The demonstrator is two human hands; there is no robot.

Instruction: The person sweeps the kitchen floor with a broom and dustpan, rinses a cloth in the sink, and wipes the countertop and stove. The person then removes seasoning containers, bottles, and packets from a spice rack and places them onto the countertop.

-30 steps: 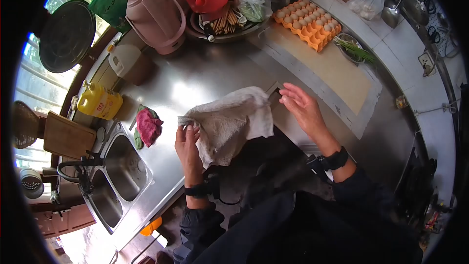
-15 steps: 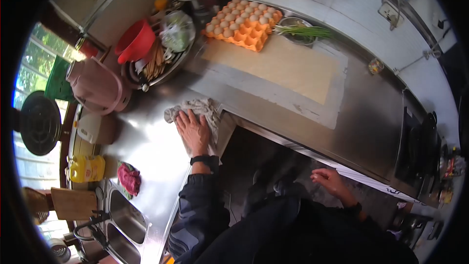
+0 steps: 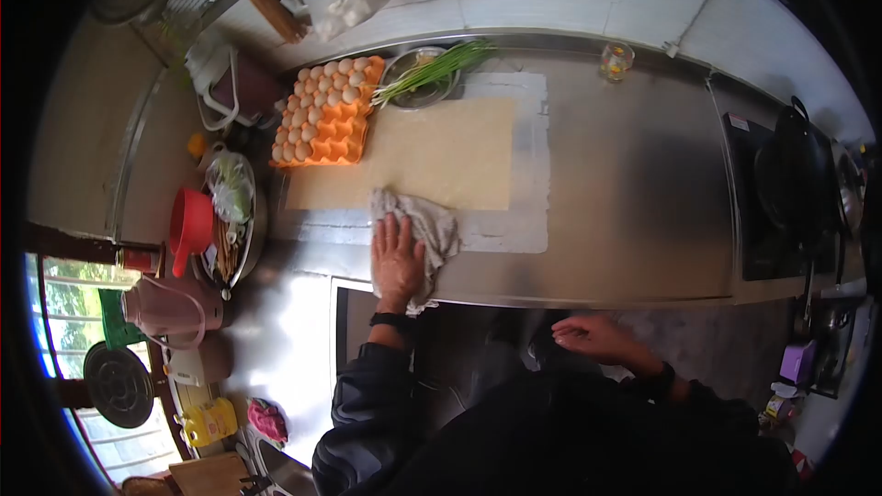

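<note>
My left hand [image 3: 398,266] lies palm down on a crumpled grey-white cloth [image 3: 430,220], its fingers stretched out and slightly apart. Beneath the cloth are the front edge of the steel counter [image 3: 634,220] and part of the beige sheet [image 3: 459,152] with its greyish border. The cloth's lower end hangs near the counter edge below my wrist. My right hand [image 3: 588,338] hovers in front of the counter, fingers loosely extended, with nothing visible in it. An orange egg tray [image 3: 344,133], partly filled with eggs, stands beyond my left hand.
Green onions [image 3: 441,71] lie across a metal bowl [image 3: 418,103] beside the eggs. A small glass jar [image 3: 616,62] stands near the wall. At right is a stove with a black wok [image 3: 795,179]. On the left are a red plastic dipper [image 3: 191,225], a pink kettle [image 3: 170,310] and a yellow jug [image 3: 209,421].
My left hand and the cloth have moved from the counter's corner onto the right-hand stretch, over the sheet's near edge. The view has turned right. My right hand stays off the counter.
</note>
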